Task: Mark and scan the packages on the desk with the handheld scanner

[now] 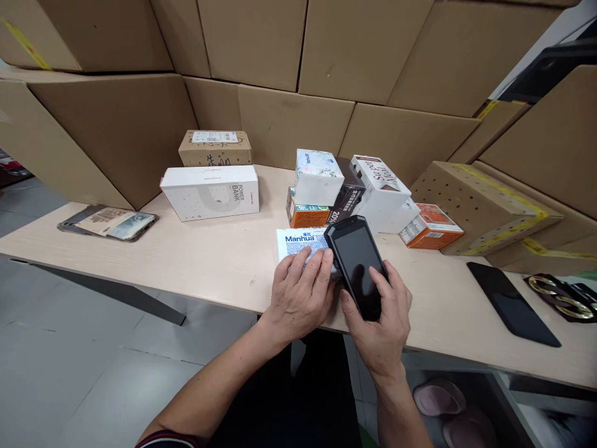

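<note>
My right hand (pixel 385 311) grips a black handheld phone (pixel 357 261) with a thick, rugged case, its dark screen facing up. The phone is tilted, and its upper left edge overlaps a white tissue pack (pixel 298 239) with blue "Manhua" lettering. My left hand (pixel 303 286) is closed over the front of this pack, fingers bent on its top; the pack's near part is hidden beneath them. Just behind stand a floral white Manhua tissue pack (pixel 319 177) resting on a small orange box (pixel 308 213), and a dark box (pixel 347 193) marked "20%".
A white power bank box (pixel 209 193) and a brown carton (pixel 214 148) stand left, near a phone with banknotes (pixel 114 223). Right are a white box (pixel 380 186), an orange box (pixel 433 225), a black phone (pixel 513 302) and scissors (pixel 562 295). Cardboard panels (pixel 298 118) wall the back.
</note>
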### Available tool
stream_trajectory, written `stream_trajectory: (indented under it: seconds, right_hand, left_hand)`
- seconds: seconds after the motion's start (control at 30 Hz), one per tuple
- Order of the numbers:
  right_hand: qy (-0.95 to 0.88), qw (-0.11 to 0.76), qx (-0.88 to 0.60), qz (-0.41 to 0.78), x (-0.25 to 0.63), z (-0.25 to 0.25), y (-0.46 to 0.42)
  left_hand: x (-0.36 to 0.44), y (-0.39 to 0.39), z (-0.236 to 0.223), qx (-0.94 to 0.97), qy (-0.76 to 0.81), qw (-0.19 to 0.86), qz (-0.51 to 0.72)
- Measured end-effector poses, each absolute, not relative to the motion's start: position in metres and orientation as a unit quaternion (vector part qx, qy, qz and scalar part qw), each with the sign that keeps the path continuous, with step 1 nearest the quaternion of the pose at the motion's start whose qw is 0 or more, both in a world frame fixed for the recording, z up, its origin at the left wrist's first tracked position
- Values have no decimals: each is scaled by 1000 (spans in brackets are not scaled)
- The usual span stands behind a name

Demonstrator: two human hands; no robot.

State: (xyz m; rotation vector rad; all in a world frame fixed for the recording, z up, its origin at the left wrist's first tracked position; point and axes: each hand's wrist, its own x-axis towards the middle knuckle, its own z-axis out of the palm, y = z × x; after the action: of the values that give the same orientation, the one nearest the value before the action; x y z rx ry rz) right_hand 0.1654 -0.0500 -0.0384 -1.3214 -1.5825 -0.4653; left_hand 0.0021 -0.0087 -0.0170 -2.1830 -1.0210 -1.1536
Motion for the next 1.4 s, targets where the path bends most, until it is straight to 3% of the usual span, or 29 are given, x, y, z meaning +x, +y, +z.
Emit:
stream_trajectory:
  seconds: [1.4]
  right_hand:
    - [-657, 486, -538, -207, 164, -37, -51]
  left_hand:
    - [10, -10, -21, -781, -407, 276, -385]
